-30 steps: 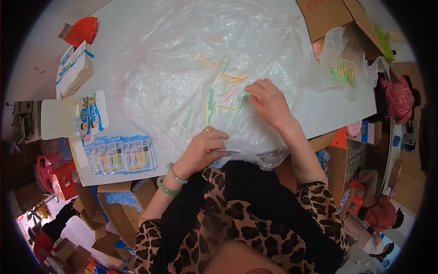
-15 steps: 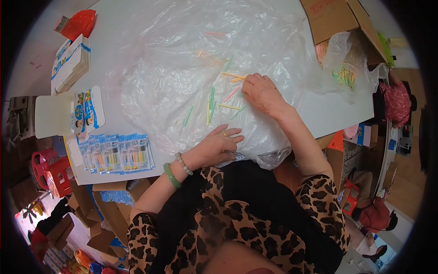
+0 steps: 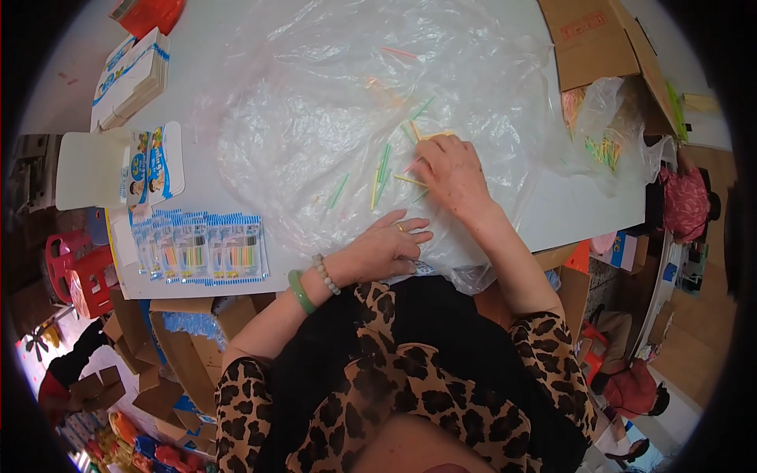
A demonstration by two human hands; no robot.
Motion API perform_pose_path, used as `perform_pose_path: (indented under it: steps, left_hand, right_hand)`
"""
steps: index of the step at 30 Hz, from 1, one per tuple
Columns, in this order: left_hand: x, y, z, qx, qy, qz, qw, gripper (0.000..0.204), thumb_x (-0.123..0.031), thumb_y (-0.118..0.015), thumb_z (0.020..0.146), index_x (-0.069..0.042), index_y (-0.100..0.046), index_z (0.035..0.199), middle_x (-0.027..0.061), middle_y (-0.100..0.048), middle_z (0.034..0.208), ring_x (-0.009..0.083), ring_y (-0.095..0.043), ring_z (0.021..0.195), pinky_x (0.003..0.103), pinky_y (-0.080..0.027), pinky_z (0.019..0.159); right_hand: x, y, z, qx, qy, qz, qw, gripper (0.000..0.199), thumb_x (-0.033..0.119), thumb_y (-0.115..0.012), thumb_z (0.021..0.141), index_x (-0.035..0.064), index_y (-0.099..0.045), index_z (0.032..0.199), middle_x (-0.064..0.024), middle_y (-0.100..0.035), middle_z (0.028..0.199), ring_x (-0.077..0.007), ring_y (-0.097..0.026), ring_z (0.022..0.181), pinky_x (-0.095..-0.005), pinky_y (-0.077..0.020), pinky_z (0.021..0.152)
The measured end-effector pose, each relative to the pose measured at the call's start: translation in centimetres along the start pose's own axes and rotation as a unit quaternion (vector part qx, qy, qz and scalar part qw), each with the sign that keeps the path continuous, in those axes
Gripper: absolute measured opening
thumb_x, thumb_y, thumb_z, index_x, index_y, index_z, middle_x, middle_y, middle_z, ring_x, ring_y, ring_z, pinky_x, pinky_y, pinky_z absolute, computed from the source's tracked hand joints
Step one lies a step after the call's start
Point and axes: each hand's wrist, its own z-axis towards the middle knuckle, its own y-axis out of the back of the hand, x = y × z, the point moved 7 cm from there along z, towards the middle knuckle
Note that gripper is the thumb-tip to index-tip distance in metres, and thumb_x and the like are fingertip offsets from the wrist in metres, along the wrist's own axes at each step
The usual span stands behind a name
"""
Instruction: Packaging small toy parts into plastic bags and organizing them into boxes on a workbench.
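Several thin coloured sticks, like narrow straws, lie on a crumpled clear plastic sheet (image 3: 300, 118) over the table. My right hand (image 3: 453, 172) is bent down over them, fingers curled. A pink stick (image 3: 412, 165) pokes out at its fingertips, mostly hidden by the hand. Yellow sticks (image 3: 416, 128) lie just beyond its knuckles, and another yellow stick (image 3: 410, 180) is beside the thumb side. Green sticks (image 3: 382, 169) sit to the left. Near the table's front edge my left hand (image 3: 386, 248) rests on the sheet, fingers apart, holding nothing.
Filled clear packets (image 3: 201, 248) lie in a row at the front left, by an open white box (image 3: 95, 169) and stacked flat cartons (image 3: 134, 79). At the far right, a cardboard box (image 3: 591, 39) has a bag of coloured sticks (image 3: 605, 151) by its opening. People sit farther right.
My right hand has moved nearer to me, from the yellow sticks to the pink one. The yellow sticks lie at different angles. My left hand stays put; the whole view has shifted slightly.
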Motion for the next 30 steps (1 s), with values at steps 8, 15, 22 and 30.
perform_pose_path:
  steps: [8, 15, 22, 30]
  left_hand:
    - [0.3, -0.1, 0.1, -0.001, -0.027, 0.02, 0.999, 0.011, -0.013, -0.069, 0.075, -0.009, -0.059, 0.072, 0.0073, -0.055, 0.131, 0.0248, -0.034, 0.134, 0.044, -0.015, 0.113]
    - [-0.1, 0.0, -0.2, -0.014, -0.029, 0.003, 0.999, 0.013, -0.014, -0.07, 0.074, -0.008, -0.058, 0.071, 0.0064, -0.056, 0.129, 0.0243, -0.034, 0.135, 0.044, -0.015, 0.112]
    - [-0.2, 0.2, -0.4, -0.001, -0.015, -0.015, 1.0, 0.013, -0.012, -0.07, 0.074, -0.009, -0.057, 0.072, 0.0054, -0.056, 0.13, 0.0242, -0.032, 0.136, 0.044, -0.014, 0.112]
    - [0.0, 0.0, 0.0, 0.005, -0.009, -0.013, 1.0, 0.015, -0.012, -0.071, 0.074, -0.01, -0.056, 0.073, 0.0044, -0.054, 0.133, 0.0234, -0.032, 0.136, 0.044, -0.014, 0.112]
  right_hand:
    - [6.1, -1.5, 0.0, 0.019, 0.234, 0.098, 0.967, 0.023, 0.014, -0.066, 0.071, 0.0128, -0.059, 0.093, -0.005, -0.057, 0.105, -0.0278, -0.051, 0.108, -0.0417, -0.0378, 0.095]
    - [1.2, -0.6, 1.0, -0.036, 0.167, 0.03, 0.985, 0.017, 0.013, -0.067, 0.071, 0.0109, -0.06, 0.087, -0.0024, -0.059, 0.098, -0.0262, -0.053, 0.1, -0.0404, -0.0403, 0.087]
    - [-2.7, 0.9, 3.4, -0.077, 0.089, 0.068, 0.991, 0.017, 0.007, -0.064, 0.071, 0.0101, -0.061, 0.088, -0.0047, -0.059, 0.098, -0.0276, -0.054, 0.095, -0.0387, -0.0441, 0.08]
    - [-3.4, -0.9, 6.2, -0.039, 0.095, -0.035, 0.994, 0.031, 0.0, -0.058, 0.072, 0.0132, -0.061, 0.099, -0.0056, -0.055, 0.09, -0.026, -0.054, 0.09, -0.0359, -0.0478, 0.075]
